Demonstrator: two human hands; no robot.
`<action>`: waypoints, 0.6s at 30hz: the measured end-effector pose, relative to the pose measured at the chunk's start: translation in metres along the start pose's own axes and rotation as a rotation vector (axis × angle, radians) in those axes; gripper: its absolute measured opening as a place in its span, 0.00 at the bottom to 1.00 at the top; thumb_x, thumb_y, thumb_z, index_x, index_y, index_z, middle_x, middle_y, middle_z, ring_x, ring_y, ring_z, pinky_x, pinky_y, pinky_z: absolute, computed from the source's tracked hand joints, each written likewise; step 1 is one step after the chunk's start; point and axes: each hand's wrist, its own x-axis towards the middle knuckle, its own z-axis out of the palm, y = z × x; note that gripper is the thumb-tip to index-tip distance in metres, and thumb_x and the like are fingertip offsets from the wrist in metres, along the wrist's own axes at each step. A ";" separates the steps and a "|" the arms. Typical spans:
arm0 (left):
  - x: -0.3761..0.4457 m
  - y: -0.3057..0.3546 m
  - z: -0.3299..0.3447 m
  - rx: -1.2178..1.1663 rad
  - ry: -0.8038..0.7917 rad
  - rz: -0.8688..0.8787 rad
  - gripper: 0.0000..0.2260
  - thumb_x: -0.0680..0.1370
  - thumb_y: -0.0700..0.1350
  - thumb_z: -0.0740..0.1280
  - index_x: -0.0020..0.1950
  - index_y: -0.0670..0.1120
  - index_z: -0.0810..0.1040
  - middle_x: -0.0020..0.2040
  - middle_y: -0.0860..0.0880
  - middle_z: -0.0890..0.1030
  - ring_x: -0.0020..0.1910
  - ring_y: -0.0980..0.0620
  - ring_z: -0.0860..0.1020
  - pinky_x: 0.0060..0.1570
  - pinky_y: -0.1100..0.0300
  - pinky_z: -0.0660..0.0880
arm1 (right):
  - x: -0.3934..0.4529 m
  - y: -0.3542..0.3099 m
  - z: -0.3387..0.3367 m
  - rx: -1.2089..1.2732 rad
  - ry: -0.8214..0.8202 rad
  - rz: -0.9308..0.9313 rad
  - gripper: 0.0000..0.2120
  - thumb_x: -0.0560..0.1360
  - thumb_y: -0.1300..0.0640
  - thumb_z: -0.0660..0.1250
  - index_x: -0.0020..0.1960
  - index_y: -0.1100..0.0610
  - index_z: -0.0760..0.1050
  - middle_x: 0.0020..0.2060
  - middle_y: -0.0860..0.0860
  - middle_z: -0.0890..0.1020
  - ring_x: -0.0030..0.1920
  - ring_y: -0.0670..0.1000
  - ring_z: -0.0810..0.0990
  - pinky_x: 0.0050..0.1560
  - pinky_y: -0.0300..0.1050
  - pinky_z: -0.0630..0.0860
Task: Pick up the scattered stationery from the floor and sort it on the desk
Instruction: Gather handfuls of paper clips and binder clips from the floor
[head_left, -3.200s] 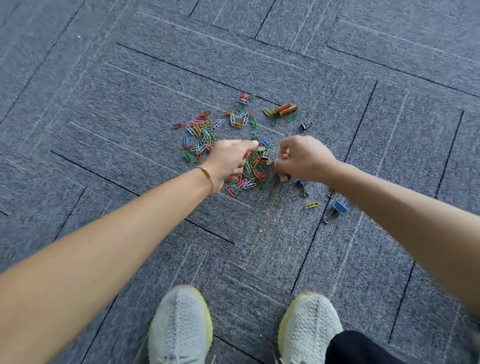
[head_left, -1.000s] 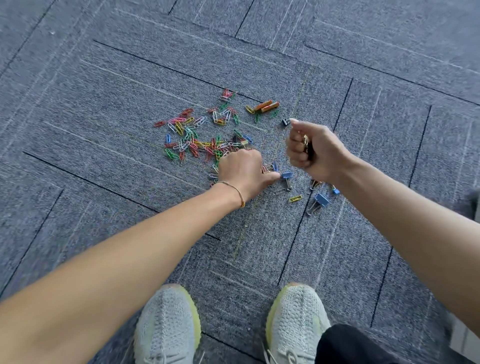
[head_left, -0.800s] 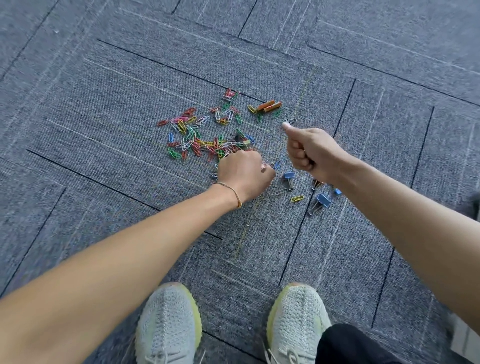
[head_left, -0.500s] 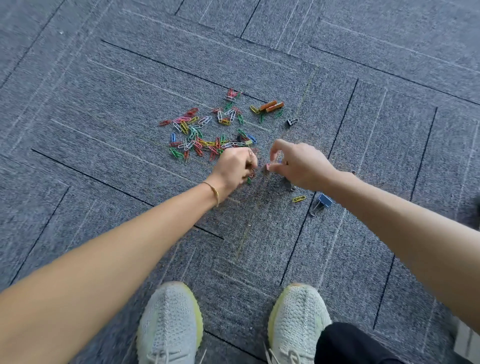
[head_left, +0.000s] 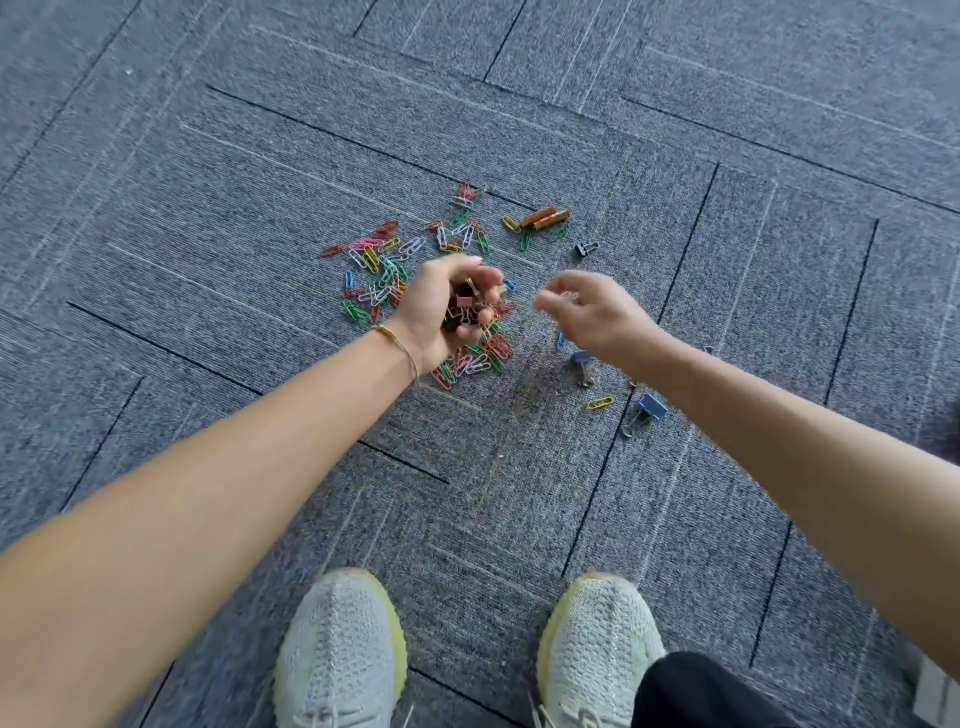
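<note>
Several coloured paper clips (head_left: 382, 270) lie scattered on the grey carpet. My left hand (head_left: 447, 312) is turned palm up above them, cupped around a small heap of binder clips (head_left: 464, 306). My right hand (head_left: 592, 314) hovers just to its right, blurred, its fingers loosely apart with nothing visible in them. Two orange cylinders (head_left: 545, 216) lie at the far edge of the scatter. A black binder clip (head_left: 586, 249) lies beyond my right hand. Blue binder clips (head_left: 647, 409) and a yellow paper clip (head_left: 600, 402) lie under my right forearm.
My two pale sneakers (head_left: 340, 649) stand on the carpet tiles near the bottom of the view, a little short of the scatter. No desk is in view.
My left hand has lifted off the floor and turned palm up with binder clips in it. My right hand has risen from the floor and its fingers have spread beside the left hand.
</note>
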 end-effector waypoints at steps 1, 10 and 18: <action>0.003 0.003 0.000 0.050 0.015 0.019 0.15 0.80 0.49 0.60 0.35 0.48 0.76 0.32 0.51 0.75 0.28 0.54 0.70 0.25 0.63 0.60 | -0.001 0.000 -0.004 0.219 -0.035 0.045 0.12 0.83 0.52 0.62 0.54 0.60 0.78 0.28 0.47 0.72 0.25 0.45 0.66 0.23 0.38 0.64; 0.031 0.007 0.007 1.426 0.395 0.339 0.27 0.76 0.65 0.63 0.27 0.46 0.73 0.26 0.53 0.73 0.28 0.50 0.73 0.34 0.61 0.72 | 0.002 -0.002 -0.019 0.935 -0.238 0.124 0.14 0.79 0.59 0.51 0.39 0.57 0.71 0.25 0.49 0.66 0.24 0.48 0.60 0.25 0.41 0.51; 0.037 0.011 0.025 1.748 0.478 0.327 0.20 0.75 0.65 0.66 0.38 0.48 0.77 0.38 0.48 0.78 0.39 0.45 0.76 0.40 0.56 0.71 | 0.010 -0.007 -0.029 0.882 -0.103 0.221 0.23 0.83 0.48 0.58 0.30 0.52 0.61 0.25 0.48 0.64 0.23 0.47 0.59 0.22 0.38 0.52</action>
